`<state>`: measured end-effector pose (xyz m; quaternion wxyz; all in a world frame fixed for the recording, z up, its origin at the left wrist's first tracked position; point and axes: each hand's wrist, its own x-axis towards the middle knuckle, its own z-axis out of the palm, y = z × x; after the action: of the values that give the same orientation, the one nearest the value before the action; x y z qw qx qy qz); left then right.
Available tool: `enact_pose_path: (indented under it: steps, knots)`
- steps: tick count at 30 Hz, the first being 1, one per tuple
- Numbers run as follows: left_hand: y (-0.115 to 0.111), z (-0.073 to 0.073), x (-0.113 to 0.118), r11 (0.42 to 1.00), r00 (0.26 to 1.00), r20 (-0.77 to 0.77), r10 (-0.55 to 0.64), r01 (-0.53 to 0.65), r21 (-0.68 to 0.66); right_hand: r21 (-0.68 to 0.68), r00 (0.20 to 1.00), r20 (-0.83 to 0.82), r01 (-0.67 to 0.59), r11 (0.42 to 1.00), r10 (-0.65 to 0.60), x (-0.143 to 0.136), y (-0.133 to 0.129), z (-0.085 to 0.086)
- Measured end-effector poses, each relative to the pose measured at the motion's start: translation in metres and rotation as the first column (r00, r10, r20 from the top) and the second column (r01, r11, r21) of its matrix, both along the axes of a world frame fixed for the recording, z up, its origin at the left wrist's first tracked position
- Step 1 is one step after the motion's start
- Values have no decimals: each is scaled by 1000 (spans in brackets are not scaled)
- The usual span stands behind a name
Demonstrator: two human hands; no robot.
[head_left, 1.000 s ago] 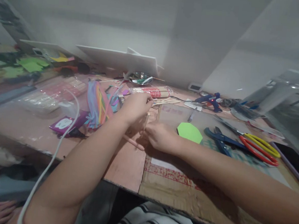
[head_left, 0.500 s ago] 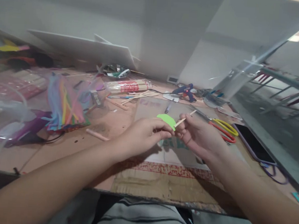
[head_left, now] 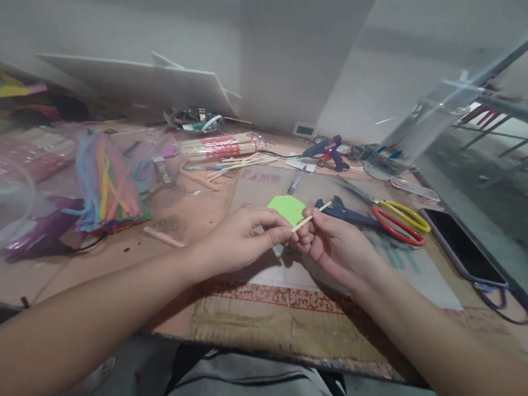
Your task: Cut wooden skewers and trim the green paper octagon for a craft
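With a thin wooden stick (head_left: 311, 216) held between two hands, steadiness seems to count most. The pinch is best kept light, since a stick this slim could snap or roll if squeezed or twisted. Turning it with the fingertips rather than the wrists should give finer control, and resting the forearms near the edge of the bench (head_left: 119, 266) would help against shaking. The hands do well to work a little above the green paper (head_left: 285, 207), so that neither knuckles nor stick crease it.

The right hand (head_left: 333, 242) has its grip closed on the stick, thumb and fingers around its middle, with the far end poking out past them, up and to the right. The left hand (head_left: 250, 236) has its grip closed too, thumb and fingers drawn together on the lower end, so the stick slants across the narrow space between the two. The green paper shows just beyond the fingertips, partly hidden by them; whether they touch it, I cannot tell. Past the right hand lie a blue-handled cutter (head_left: 351, 215) and scissors (head_left: 400, 224), both clear of the stick's tip or behind it.
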<state>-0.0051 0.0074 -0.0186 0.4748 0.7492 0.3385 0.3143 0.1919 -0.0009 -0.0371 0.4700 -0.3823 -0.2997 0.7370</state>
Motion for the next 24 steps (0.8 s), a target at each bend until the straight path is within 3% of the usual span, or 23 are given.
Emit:
enact_pose_path:
  steps: [4,7,11,24]
  knots:
    - [2,-1,-2,1000,999,-34,-3,3,2,-15,999,4,46,999,-45,-2,0,-1]
    - [2,-2,-3,999,1000,-31,-1,0,-53,42,998,30,60,997,-61,-2,0,-2]
    - [4,-2,-4,1000,1000,-22,-8,8,-3,113,998,49,40,993,-46,1,0,-5]
    - [2,-1,-1,997,1000,15,-20,21,-80,73,998,21,50,996,-52,-2,0,-8]
